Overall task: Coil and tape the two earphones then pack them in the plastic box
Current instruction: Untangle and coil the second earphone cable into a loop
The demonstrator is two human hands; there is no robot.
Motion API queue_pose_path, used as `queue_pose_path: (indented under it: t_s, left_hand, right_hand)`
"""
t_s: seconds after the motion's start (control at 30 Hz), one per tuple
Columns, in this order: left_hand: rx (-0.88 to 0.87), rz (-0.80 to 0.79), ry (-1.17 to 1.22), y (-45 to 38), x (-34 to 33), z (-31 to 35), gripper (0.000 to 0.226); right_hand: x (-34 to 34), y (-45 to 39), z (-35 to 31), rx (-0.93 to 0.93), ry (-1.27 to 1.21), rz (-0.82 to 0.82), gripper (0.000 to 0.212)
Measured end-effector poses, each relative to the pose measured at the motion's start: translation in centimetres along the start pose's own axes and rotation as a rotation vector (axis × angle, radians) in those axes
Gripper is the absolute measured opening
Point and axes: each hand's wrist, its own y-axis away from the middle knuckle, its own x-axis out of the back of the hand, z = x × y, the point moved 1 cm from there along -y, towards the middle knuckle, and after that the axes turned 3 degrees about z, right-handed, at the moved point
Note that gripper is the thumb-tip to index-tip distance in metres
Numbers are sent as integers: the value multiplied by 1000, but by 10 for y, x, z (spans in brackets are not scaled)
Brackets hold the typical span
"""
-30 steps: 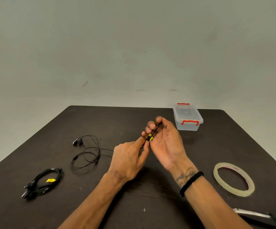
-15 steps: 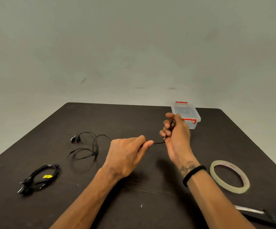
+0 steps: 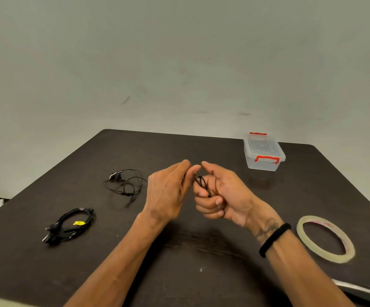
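- So the earphone I'm working on is up off the desk, bunched as a few black loops inside my right hand, right in the middle of the view.
- Right hand is curled round those loops, lower fingers folded in tight. Left hand is nearly touching it, fingertips up at the top of the bundle. Looks like it's pinching the thin cord there, but the cord is too fine for me to be sure.
- Handling-wise I'd guess this thing weighs next to nothing and is totally floppy. Thin rubbery cord, wants to spring back open the second you ease off. So hold it across the stacked loops, not by the buds or plug, and keep a pinch on the crossing point till tape goes on.
- The second earphone is lying loose and tangled on the desk to the left, uncoiled. Nearer me on the left is a coiled black cable with a yellow tag.
- Tape roll sits flat to my right, well apart from the hands. Plastic box is at the far right with its lid on, red clips visible.
- Versus half a second back: the hands were apart then with a stretch of cord pulled straight between them; now they've closed up together and that slack has gone into the coil. A second back they were also together, with yellow bits showing at the fingers that I can't see now.
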Motion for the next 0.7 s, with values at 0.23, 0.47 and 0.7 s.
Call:
queue_pose_path:
  t_s: [0.23, 0.47, 0.7]
  left_hand:
    - [251, -106, 314, 4, -10, 0, 33]
    - [197, -328, 274, 21, -27, 10, 12]
    - [-47, -371, 151, 18, -21, 35, 41]
  right_hand:
    - [-10, 8, 0, -50, -325, -389, 63]
    - [0, 9, -14, 343, -623, -209, 51]
    - [32, 15, -22, 680, -417, 416, 65]
